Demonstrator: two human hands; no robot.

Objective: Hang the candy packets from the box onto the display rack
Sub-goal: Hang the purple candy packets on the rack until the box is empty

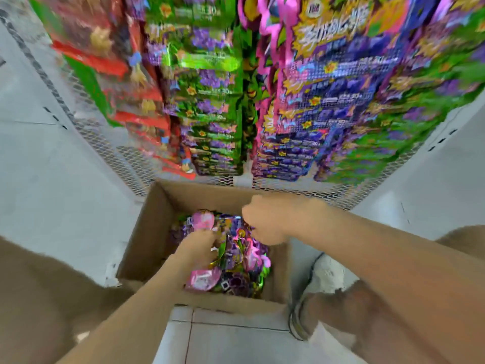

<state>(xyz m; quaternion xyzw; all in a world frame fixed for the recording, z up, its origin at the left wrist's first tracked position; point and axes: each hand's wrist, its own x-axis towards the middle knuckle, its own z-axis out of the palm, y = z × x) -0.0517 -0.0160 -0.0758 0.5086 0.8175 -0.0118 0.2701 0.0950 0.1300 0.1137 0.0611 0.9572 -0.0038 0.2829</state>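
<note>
An open cardboard box [147, 232] stands on the floor below me, holding a heap of purple, pink and green candy packets [236, 264]. My left hand [195, 248] reaches down into the heap, and its fingers are buried among the packets. My right hand [262, 222] hovers over the far right part of the heap with curled fingers that seem to pinch the top edge of a packet. Motion blur hides the exact grip of both hands. Behind the box rises the wire mesh display rack [105, 143], with rows of hanging candy packets [309, 106].
White shelf panels [52, 166] flank the rack left and right. My knees frame the box, and my shoe [315, 290] rests on the pale floor just right of it. Red packets [136, 101] hang on the rack's left, green ones [210, 101] in the middle.
</note>
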